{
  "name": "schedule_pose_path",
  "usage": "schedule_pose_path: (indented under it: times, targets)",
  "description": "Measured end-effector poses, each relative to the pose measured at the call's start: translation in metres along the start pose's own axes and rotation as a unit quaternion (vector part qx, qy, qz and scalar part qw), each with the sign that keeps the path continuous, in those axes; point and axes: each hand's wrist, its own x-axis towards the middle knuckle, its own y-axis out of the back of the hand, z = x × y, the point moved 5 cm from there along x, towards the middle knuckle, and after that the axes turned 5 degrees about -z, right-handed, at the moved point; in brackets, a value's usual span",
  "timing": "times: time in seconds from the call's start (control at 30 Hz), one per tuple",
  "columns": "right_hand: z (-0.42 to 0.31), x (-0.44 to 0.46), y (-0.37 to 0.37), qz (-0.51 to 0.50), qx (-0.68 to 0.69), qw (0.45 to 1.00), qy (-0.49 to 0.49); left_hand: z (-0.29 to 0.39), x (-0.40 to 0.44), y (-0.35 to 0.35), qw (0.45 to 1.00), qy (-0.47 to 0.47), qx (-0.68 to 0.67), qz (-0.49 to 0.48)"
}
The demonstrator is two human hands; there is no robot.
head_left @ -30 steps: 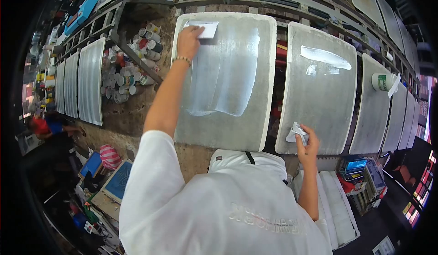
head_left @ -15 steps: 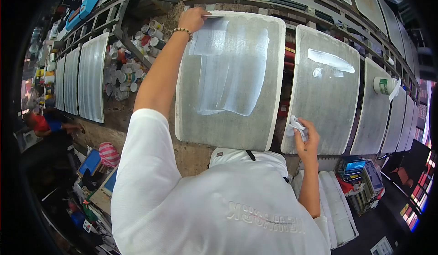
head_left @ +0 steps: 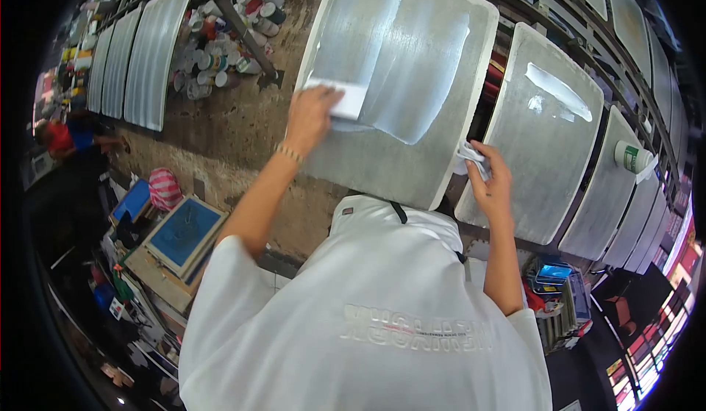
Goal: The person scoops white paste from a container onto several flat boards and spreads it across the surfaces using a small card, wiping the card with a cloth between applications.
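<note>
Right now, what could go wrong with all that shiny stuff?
The left hand has the card close to the left edge of the board, so the coating might smear over. The right hand holds the rag near the gap; it could drop in. An arm might smudge the white streak on the next board.

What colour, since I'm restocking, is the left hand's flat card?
The flat card is white, clearest in the head view.
</note>
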Motion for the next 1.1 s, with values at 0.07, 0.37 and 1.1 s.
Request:
schedule_pose_path:
  times: [0.07, 0.37, 1.1]
  targets:
    - [0.001, 0.006, -0.001, -0.018, -0.007, 1.000, 0.014, 0.024, -0.069, 0.004, 0.998, 0.052, -0.020, -0.039]
    - [0.009, -0.012, 0.015, -0.048, 0.005, 0.998, 0.044, 0.047, -0.105, 0.036, 0.986, 0.096, -0.041, -0.132]
    - [0.056, -0.054, 0.068, 0.015, 0.007, 1.000, 0.009, 0.094, -0.006, -0.026, 0.999, 0.005, -0.013, -0.045]
